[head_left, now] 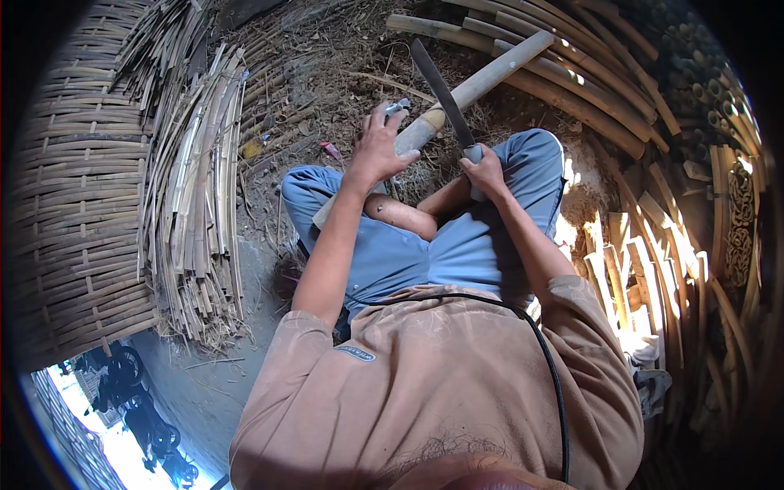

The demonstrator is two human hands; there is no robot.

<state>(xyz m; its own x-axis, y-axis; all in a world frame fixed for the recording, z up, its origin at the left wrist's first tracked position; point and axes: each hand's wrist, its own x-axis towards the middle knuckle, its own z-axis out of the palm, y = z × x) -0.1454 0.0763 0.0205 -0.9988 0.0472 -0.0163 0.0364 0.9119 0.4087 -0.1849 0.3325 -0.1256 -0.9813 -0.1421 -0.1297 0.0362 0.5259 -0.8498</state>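
Firmly, the right hand [487,171] is clenching a machete [438,84]; left of those fingers, the left hand [378,149] is lying splayed at a bamboo pole [500,75].

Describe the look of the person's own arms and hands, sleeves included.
The left hand and right hand are ungloved. Short brown sleeves leave the forearms bare. A thin black cable crosses the brown shirt, which bears a small patch.

I sit in a bamboo workshop, by its look; split strips [196,180] lie bundled beside a woven panel [82,212] on my left; bamboo stock [596,94] is stacked ahead to my right; scraps [318,77] litter the ground [265,286]; my right hand [485,173] grips a machete [443,94], a pole [498,75] before me.
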